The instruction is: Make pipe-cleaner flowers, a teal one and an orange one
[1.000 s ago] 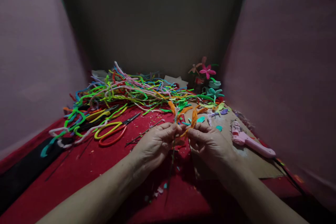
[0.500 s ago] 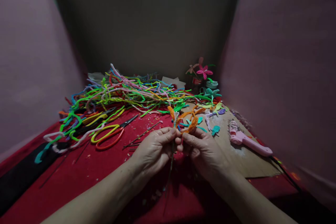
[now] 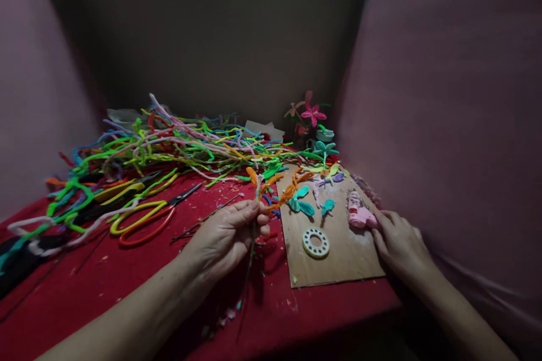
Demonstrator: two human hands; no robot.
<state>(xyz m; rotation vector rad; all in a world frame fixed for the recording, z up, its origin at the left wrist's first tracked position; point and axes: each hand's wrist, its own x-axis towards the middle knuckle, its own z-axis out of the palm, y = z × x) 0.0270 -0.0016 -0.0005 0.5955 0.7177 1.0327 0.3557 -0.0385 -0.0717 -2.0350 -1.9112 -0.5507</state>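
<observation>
Pinched in my left hand (image 3: 237, 231) is a thin wire stem with a pipe-cleaner flower (image 3: 259, 183) at its top, orange petals around a pale centre. One orange petal loop (image 3: 285, 197) spreads out to the right, above the cardboard's edge. My right hand (image 3: 400, 240) is closed around the handle of a pink glue gun (image 3: 359, 214), which lies on the right side of the cardboard (image 3: 339, 265). Its handle is hidden by the fingers. Teal pipe-cleaner leaves (image 3: 301, 203) and a round disc with holes (image 3: 315, 242) lie between the hands.
A large heap of coloured pipe cleaners (image 3: 182, 146) covers the back left of the red cloth (image 3: 139, 287). Scissors (image 3: 148, 225) with red and yellow handles and pliers (image 3: 121, 192) lie left. Finished flowers (image 3: 313, 115) stand at the back right. Pink cloth walls flank both sides.
My right hand has let go of the orange petal and moved right onto the glue gun. My left hand still holds the flower stem. The view has turned slightly right, uncovering the disc.
</observation>
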